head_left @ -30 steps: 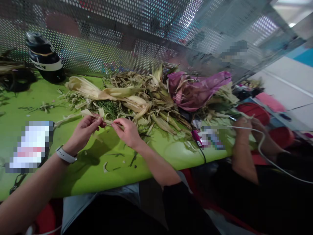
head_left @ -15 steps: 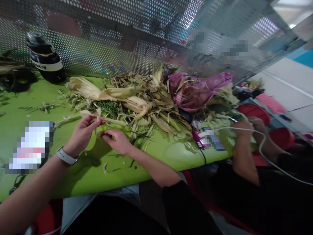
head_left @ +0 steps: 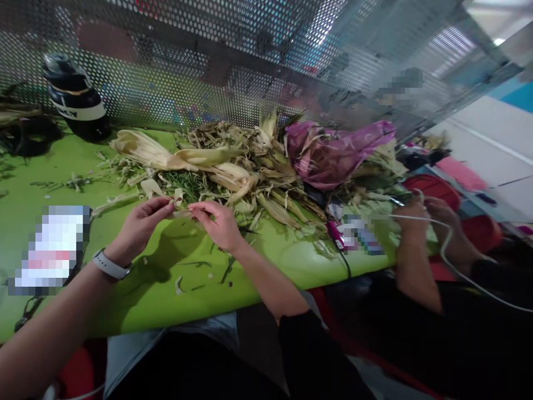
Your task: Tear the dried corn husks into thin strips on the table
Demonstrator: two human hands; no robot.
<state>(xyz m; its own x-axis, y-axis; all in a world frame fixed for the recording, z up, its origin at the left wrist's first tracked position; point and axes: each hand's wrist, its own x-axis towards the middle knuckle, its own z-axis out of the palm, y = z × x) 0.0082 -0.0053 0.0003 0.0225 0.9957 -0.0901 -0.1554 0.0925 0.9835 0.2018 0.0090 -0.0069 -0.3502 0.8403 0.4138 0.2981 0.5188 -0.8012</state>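
Note:
Over the green table (head_left: 250, 283), my left hand (head_left: 140, 226) pinches a pale strip of corn husk (head_left: 180, 213) between thumb and fingers. A lighter piece of husk stands up behind those fingertips. My right hand (head_left: 219, 225) has its fingers closed on the strip's other end, so the strip spans the short gap between both hands. Just beyond lie long dried corn husks (head_left: 145, 150) and a tangled heap of husk scraps (head_left: 266, 161). My fingers partly cover the strip's ends.
A black bottle (head_left: 79, 105) stands at the back left, against a perforated metal panel (head_left: 166, 66). A phone (head_left: 52, 244) lies left of my hands. On the right are a pink plastic bag (head_left: 325, 158), a pink device (head_left: 339, 236) with a white cable, and a co-worker's hands (head_left: 410, 219).
My right hand has moved up and to the right, away from my left hand, and the husk strip now stretches between them. My left hand has barely shifted.

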